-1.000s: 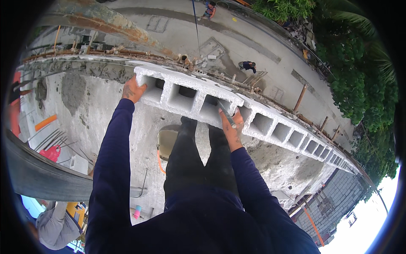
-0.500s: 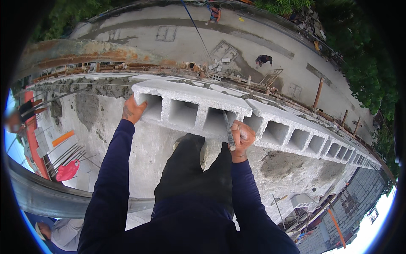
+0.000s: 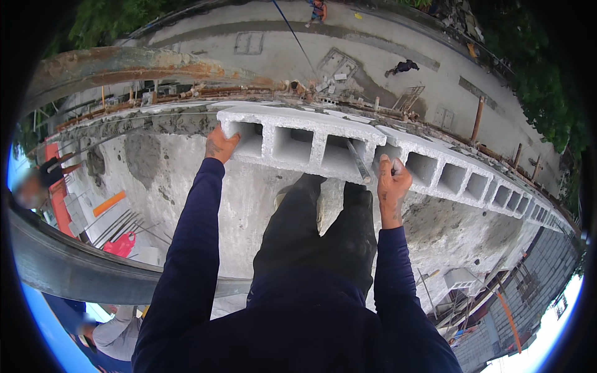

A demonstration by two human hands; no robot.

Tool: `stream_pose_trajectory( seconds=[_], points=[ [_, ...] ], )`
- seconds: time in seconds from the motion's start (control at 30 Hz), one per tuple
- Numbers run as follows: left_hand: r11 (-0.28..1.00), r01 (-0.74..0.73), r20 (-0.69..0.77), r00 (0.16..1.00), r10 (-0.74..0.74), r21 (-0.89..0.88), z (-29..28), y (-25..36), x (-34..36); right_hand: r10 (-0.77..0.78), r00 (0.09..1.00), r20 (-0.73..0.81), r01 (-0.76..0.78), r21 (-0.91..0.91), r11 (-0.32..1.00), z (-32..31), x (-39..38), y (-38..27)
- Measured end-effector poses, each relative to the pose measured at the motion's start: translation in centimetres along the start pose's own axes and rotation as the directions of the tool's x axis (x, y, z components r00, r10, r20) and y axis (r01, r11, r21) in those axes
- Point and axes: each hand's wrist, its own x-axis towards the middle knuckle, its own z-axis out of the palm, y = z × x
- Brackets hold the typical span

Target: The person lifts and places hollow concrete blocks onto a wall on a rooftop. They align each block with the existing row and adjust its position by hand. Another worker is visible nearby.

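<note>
A pale hollow concrete block (image 3: 297, 118) lies at the end of a row along the wall top, its open cells facing me. My left hand (image 3: 221, 145) is closed on its left end, with fingertips at the first cell. A ribbed steel bar (image 3: 359, 163) sticks out of the block's third cell toward me. Just right of the bar, my right hand (image 3: 393, 181) is curled closed at the block's right end, by the joint with the neighbouring block (image 3: 413, 142). Its exact hold is partly hidden by the fingers.
Rough mortar (image 3: 146, 154) patches the wall. A rusty pipe (image 3: 134, 67) crosses at upper left, a grey metal beam (image 3: 81, 264) at lower left. Far below, a person (image 3: 402, 67) is on the concrete ground. Another person's sleeve (image 3: 118, 336) shows at lower left.
My right hand has moved rightward, away from the steel bar, which shows shorter now. My left hand keeps its hold. The whole view has shifted, so the block appears further right.
</note>
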Motion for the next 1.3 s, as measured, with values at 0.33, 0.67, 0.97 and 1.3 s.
stream_pose_trajectory(
  seconds=[0.33, 0.67, 0.97, 1.3],
  points=[
    [0.991, 0.126, 0.086, 0.988, -0.131, 0.054, -0.8, 0.0, -0.5, -0.094, 0.902, 0.422, 0.342, -0.564, 0.751, -0.3, 1.5, 1.2],
    [0.977, 0.072, 0.076, 0.995, -0.058, -0.201, -1.6, -1.0, -3.0, -0.191, 0.8, 0.569, 0.547, -0.561, 0.621, -0.9, 2.5, 3.8],
    [0.973, 0.079, 0.126, 0.991, -0.052, -0.216, -2.0, -0.7, -2.9, -0.34, 0.857, 0.388, 0.509, -0.531, 0.678, -0.1, 1.7, 2.3],
    [0.971, -0.001, 0.078, 0.997, 0.02, -0.237, -1.9, -1.0, -3.0, -0.67, 0.369, 0.644, 0.552, 0.428, 0.715, 7.3, -4.3, -8.5]
  ],
)
